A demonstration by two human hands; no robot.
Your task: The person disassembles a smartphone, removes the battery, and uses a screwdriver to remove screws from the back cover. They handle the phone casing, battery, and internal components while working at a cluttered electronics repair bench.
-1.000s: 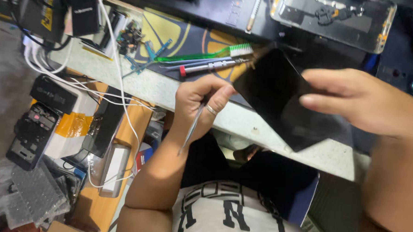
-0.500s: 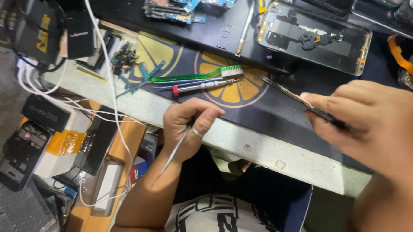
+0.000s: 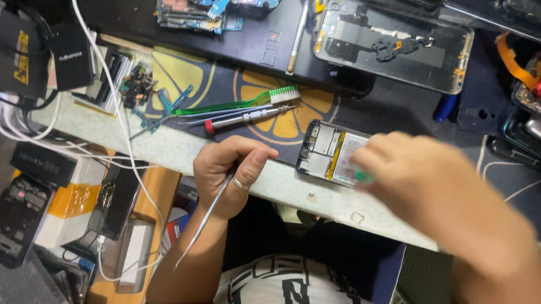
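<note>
**Opened phone at the bench edge, tools behind it**

The opened phone (image 3: 330, 153) lies on the mat (image 3: 400, 112) between the 2 hands, right hand (image 3: 427, 183) over it, left hand (image 3: 230, 168) beside it holding tweezers (image 3: 203, 222). Behind lie a screwdriver (image 3: 248, 116) and toothbrush (image 3: 242, 103); farther back, a phone frame (image 3: 391, 45).

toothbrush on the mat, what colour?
Toothbrush: green handle, white bristles. The head view, the only one, shows it clearly.

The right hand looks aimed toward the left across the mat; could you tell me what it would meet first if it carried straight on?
The right hand already overlaps the opened phone, so it meets that first. Contact is unclear through motion blur.
</note>
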